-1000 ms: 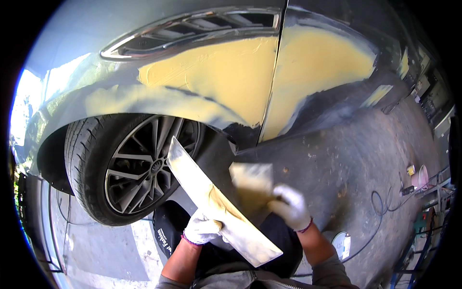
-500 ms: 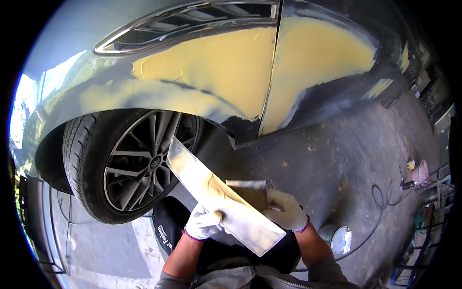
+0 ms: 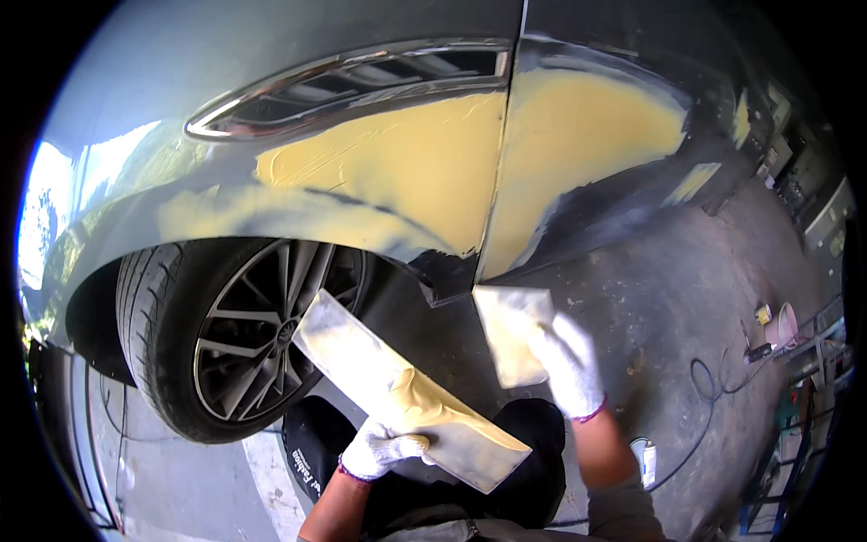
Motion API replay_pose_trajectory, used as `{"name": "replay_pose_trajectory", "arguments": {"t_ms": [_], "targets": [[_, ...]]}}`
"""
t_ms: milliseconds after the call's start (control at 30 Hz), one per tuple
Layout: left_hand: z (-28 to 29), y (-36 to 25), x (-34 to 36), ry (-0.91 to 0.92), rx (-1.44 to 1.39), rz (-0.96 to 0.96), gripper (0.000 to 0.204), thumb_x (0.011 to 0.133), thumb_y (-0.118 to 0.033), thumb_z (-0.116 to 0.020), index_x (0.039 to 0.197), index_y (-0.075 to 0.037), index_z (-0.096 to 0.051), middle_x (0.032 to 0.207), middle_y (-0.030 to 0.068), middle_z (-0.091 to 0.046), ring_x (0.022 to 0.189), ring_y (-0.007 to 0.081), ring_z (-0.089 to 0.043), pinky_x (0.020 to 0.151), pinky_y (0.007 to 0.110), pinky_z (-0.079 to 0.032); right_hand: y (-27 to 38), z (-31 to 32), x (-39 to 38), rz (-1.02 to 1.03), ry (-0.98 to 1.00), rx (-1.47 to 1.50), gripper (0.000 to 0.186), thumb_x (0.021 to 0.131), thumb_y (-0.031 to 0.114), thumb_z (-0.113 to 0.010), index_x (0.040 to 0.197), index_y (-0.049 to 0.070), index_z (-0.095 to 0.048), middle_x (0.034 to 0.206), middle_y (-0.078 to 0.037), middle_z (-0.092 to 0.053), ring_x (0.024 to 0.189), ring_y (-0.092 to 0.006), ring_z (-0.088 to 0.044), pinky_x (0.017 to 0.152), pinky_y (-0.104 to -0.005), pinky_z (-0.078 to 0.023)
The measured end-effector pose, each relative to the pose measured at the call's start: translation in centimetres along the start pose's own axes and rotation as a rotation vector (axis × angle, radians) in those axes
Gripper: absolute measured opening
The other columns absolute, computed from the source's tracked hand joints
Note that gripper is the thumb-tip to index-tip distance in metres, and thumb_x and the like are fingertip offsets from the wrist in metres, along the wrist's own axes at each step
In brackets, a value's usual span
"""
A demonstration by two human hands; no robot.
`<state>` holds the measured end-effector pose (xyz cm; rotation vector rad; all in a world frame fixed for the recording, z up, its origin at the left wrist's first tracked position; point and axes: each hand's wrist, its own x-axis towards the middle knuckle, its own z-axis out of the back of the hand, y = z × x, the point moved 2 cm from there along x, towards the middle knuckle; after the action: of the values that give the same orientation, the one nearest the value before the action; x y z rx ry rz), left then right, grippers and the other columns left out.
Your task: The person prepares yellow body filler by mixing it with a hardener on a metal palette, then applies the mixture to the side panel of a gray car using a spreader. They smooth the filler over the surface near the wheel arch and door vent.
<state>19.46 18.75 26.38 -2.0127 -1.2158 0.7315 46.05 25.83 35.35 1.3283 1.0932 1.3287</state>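
My left hand point(image 3: 384, 449), in a white knit glove, grips the lower edge of a long, smeared putty board point(image 3: 339, 341), thumb on top. A ridge of yellow body filler point(image 3: 417, 399) lies across the board's middle and toward its right end. To the right, my gloved right hand point(image 3: 573, 369) holds a flat, pale rectangular spreader point(image 3: 508, 336) coated with filler, apart from the board. Beyond it, the grey car carries broad yellow filler patches on its fender point(image 3: 397, 172) and door point(image 3: 596, 122), either side of the panel gap.
The car's wheel point(image 3: 244, 348) stands close to the board's left end. A black hose point(image 3: 709, 379) loops over the concrete floor at right, near a white spray can point(image 3: 648, 462). Farther right are a pink bucket point(image 3: 788, 325) and a metal rack point(image 3: 795, 438).
My right hand has swung the spreader up and right, away from the board, turning its coated face into view. The filler on the board is now bunched into a ridge. The view has shifted slightly.
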Motion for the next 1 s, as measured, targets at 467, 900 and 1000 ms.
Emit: {"name": "replay_pose_trajectory", "arguments": {"t_ms": [467,900,1000], "targets": [[1.9,3.0,-0.7,-0.06,-0.048,0.004,0.057,0.082,0.004,-0.075,0.133,0.002,-0.05,0.115,0.0112,-0.066,0.095,0.0224,-0.066,0.081,0.038,-0.057,14.2,-1.6,8.8,0.94,-0.438,-0.875,0.024,0.087,0.016,-0.071,0.101,-0.003,-0.066,0.086,-0.02,-0.068,0.077,-0.0344,-0.07,0.068,-0.0354,-0.056],[3.0,3.9,-1.2,-0.111,-0.043,0.045,0.053,0.083,0.004,-0.073,0.132,0.0,-0.052,0.117,0.0075,-0.066,0.103,0.0184,-0.064,0.091,0.033,-0.053,15.9,-2.3,9.4,0.99,-0.343,-1.006,0.018,0.087,0.019,-0.063,0.089,0.001,-0.062,0.078,-0.02,-0.064,0.073,-0.0383,-0.064,0.065,-0.0427,-0.052],[3.1,4.0,-1.0,-0.104,-0.042,0.052,0.053,0.084,0.004,-0.073,0.133,-0.001,-0.052,0.117,0.0077,-0.066,0.103,0.0185,-0.064,0.091,0.033,-0.053,16.7,-2.6,10.0,0.942,-0.247,-1.158,0.022,0.087,0.021,-0.058,0.086,0.0,-0.063,0.077,-0.022,-0.063,0.073,-0.0391,-0.064,0.067,-0.0468,-0.052]]}}
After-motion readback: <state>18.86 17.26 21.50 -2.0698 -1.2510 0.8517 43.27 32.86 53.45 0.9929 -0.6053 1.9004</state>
